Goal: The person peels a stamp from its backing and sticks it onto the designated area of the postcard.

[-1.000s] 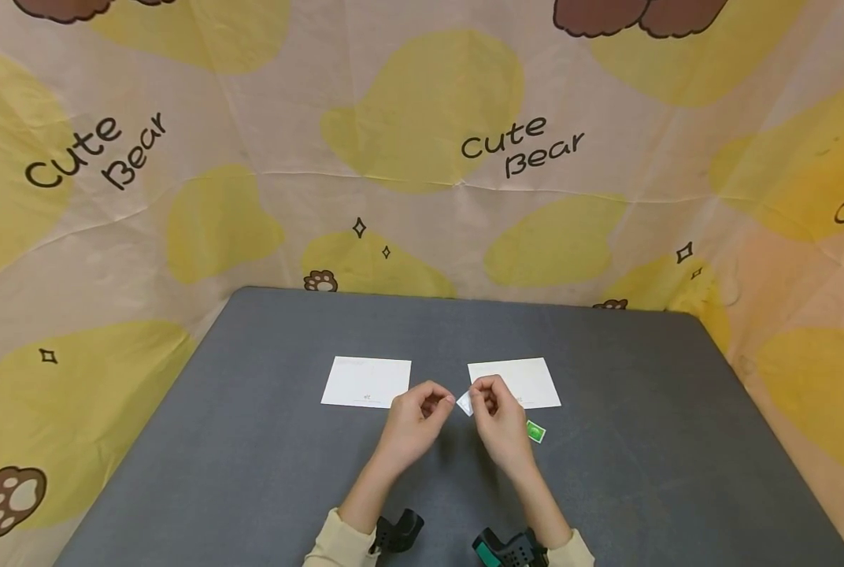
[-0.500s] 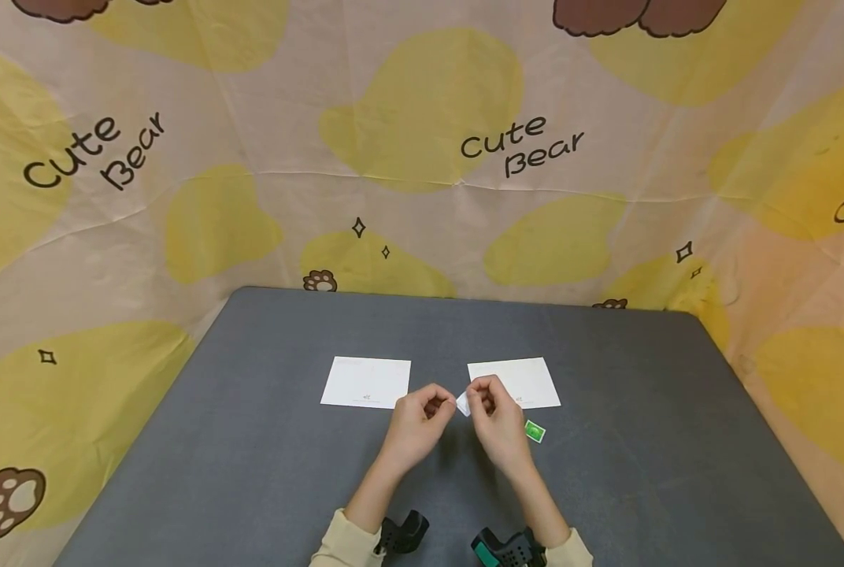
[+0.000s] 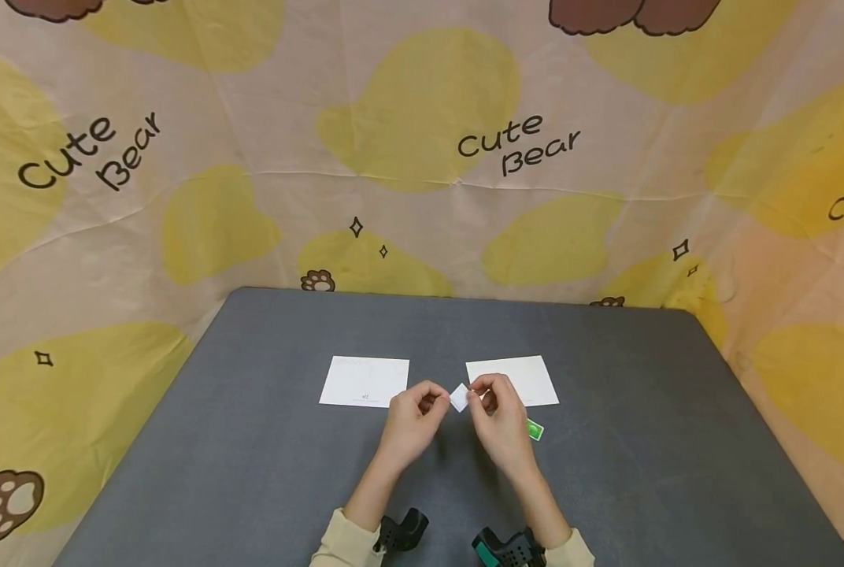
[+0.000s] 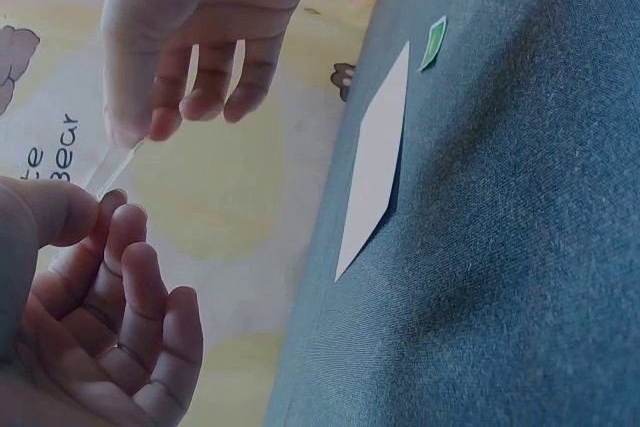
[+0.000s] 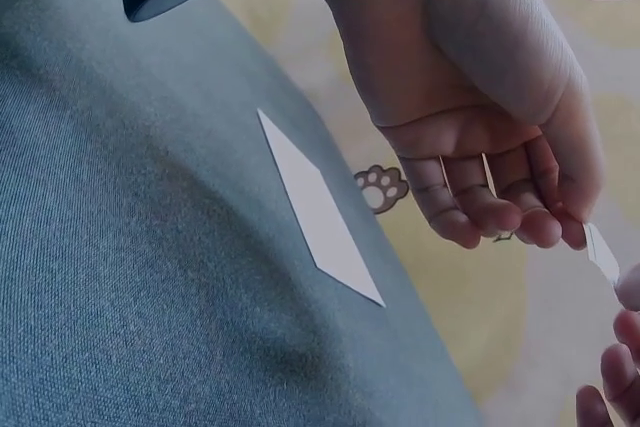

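Note:
Between my two hands, above the table, is a small white square of paper (image 3: 460, 398), tilted corner-up. My left hand (image 3: 411, 425) pinches one end of it between thumb and index finger. At the opposite end, the thumb and fingertips of my right hand (image 3: 501, 425) grip it. Both wrist views show the paper (image 4: 113, 165) edge-on, spanning the two pinches; its printed side, if any, is hidden. Partly behind the right hand lies a small green stamp (image 3: 535, 430) with a pale border.
Two white cards lie flat beyond the hands: a left card (image 3: 364, 381) with small print near its lower edge, and a right card (image 3: 533, 379) partly covered by the right hand. The grey table (image 3: 252, 472) ends at a patterned cloth (image 3: 408, 110) behind.
The white square has turned and now shows its face more fully between the hands. My left hand has shifted slightly left; the right hand has hardly moved.

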`<state>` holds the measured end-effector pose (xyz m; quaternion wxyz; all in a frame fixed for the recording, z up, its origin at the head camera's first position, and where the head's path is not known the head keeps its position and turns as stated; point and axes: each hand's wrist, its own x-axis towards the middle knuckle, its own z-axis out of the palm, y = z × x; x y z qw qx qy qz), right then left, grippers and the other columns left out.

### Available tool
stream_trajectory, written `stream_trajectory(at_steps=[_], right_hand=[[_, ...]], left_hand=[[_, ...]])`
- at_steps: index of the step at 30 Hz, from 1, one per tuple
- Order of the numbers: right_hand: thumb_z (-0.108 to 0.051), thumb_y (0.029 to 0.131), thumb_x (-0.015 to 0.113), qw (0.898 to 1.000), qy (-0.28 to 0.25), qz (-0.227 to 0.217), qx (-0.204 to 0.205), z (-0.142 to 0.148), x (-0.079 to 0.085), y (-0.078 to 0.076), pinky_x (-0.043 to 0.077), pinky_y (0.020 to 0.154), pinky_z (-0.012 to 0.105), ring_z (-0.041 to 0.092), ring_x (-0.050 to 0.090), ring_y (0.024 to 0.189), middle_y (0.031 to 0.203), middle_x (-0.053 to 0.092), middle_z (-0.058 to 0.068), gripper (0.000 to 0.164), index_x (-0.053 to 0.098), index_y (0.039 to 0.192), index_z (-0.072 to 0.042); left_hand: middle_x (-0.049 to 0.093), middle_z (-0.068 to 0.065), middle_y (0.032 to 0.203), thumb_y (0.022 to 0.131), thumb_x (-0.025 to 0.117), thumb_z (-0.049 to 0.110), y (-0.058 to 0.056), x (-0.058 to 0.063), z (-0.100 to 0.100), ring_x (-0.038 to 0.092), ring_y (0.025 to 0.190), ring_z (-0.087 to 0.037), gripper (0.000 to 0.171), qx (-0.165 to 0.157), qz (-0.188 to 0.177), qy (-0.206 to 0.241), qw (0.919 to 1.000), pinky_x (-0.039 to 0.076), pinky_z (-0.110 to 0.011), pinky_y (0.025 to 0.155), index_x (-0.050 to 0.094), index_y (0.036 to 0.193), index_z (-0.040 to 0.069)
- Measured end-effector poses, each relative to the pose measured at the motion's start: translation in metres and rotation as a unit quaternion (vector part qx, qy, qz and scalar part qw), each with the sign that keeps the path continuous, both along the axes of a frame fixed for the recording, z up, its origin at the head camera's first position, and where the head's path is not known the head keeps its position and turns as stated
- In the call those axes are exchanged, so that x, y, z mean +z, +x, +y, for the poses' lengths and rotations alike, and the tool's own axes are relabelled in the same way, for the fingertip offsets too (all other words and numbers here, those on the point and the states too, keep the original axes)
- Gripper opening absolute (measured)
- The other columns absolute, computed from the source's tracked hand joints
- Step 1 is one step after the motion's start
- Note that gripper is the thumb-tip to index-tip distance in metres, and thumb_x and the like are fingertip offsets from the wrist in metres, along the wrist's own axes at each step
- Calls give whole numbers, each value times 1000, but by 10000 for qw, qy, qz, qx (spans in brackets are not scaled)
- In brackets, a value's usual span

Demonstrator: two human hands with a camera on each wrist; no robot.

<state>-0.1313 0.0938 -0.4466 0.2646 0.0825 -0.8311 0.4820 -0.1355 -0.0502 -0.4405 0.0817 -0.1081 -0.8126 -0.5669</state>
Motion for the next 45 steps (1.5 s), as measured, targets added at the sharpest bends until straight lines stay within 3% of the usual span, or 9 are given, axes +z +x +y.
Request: stream_trajectory(at_steps=[12, 40, 45], right_hand=[[7, 72, 70, 9986, 476, 232, 25, 3, -5, 2, 45, 57, 21, 8, 48, 62, 77, 53, 1, 22, 60, 79, -11], [1, 78, 68, 9972, 572, -49, 489, -1, -6, 8, 44, 58, 20, 3, 41, 62, 74, 48, -7, 17, 60, 81, -14], [-8, 82, 67, 9965, 573, -119, 603, 0, -5, 9, 45, 59, 20, 4, 42, 63, 76, 50, -5, 6, 62, 82, -11]], left_hand=[[64, -2, 66, 85, 60, 5, 1, 2, 1, 52, 55, -5, 9, -107, 54, -38, 9999, 42, -17, 49, 66, 78, 7], [64, -9, 69, 88, 58, 7, 4, 5, 0, 52, 54, -4, 10, -304, -41, 12, 9995, 42, -19, 48, 63, 80, 9], [64, -13, 70, 88, 58, 7, 5, 4, 0, 51, 54, -5, 10, -315, -60, 12, 9995, 41, -18, 48, 64, 80, 9]])
